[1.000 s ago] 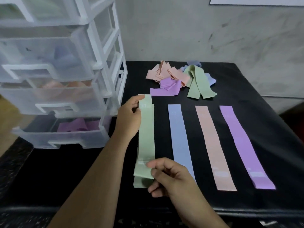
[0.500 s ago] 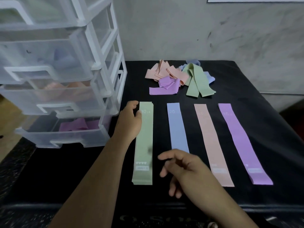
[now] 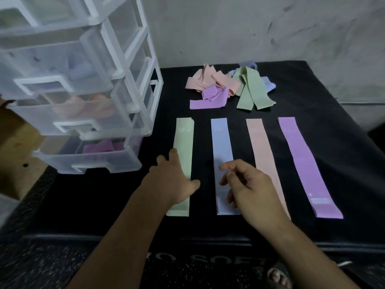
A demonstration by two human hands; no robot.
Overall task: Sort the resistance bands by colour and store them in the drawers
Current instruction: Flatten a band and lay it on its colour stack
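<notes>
**bandfan:** Since a second back, the green band stack (image 3: 184, 142) is laid flat and let go by the right hand (image 3: 248, 186). The left hand (image 3: 173, 180) is slid down from the stack's far end to its lower half. So what's being held now?

**loopy_k:** Nothing, really. The left hand is spread palm down with its fingers straight and pressed on the green stack. Its thumb is stuck out over the black tabletop (image 3: 312, 113). The right hand is hung over the near part of the blue band (image 3: 221, 142) with its fingers loosely curled and nothing pinched. Whether that band is actually touched can't be told.

**bandfan:** And the layout?

**loopy_k:** Four strips are lined up side by side with gaps between them. The green stack is at the left, followed by the blue band, the peach band (image 3: 260, 147) and the purple band (image 3: 300, 159). A mixed pile (image 3: 227, 86) of peach, purple, green and blue bands is heaped behind them, near the wall. The clear plastic drawer unit (image 3: 133, 59) is stood at the left, near the green stack, with its drawers pulled partway out. Purple bands are seen in the bottom drawer (image 3: 89, 161), peach in the one above (image 3: 41, 119) and something bluish in the next one up (image 3: 52, 65).
</notes>
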